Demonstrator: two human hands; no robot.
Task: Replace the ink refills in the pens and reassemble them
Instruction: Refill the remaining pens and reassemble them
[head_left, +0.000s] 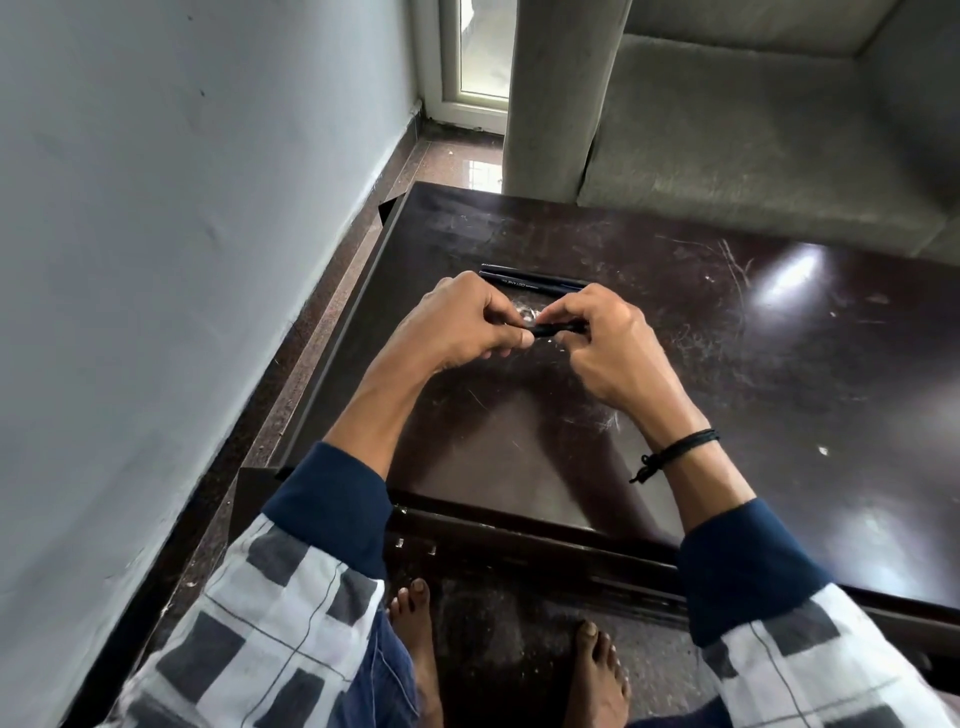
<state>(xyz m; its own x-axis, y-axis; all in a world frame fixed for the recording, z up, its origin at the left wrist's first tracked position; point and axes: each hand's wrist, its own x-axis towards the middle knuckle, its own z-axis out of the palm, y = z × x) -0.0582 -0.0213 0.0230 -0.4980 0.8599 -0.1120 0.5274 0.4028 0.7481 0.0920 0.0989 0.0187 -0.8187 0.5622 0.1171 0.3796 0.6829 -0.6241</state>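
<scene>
Wall (182, 260): pale grey paint, matt, a few small marks; fills the left side.
Table (779, 389): dark brown, glossy, rectangular, with a raised lip along its left edge; the top is heavily scratched and carries patches of glare.
Sofa (727, 156): grey-green napped fabric, flat seat cushion and rounded arm, beyond the table's far edge.
Floor (457, 161): polished speckled brown stone, reflective, a strip between wall and table.
Left hand (462, 322): over the table's middle, fingers curled, thumb and forefinger pinching one end of the black pen (558, 328).
Right hand (608, 343): fingers curled round the pen's other end.
Two dark pens (530, 280): slim, lying side by side on the table just beyond the hands; one bears pale lettering.
Black pen: slim, level, spanning both hands.
</scene>
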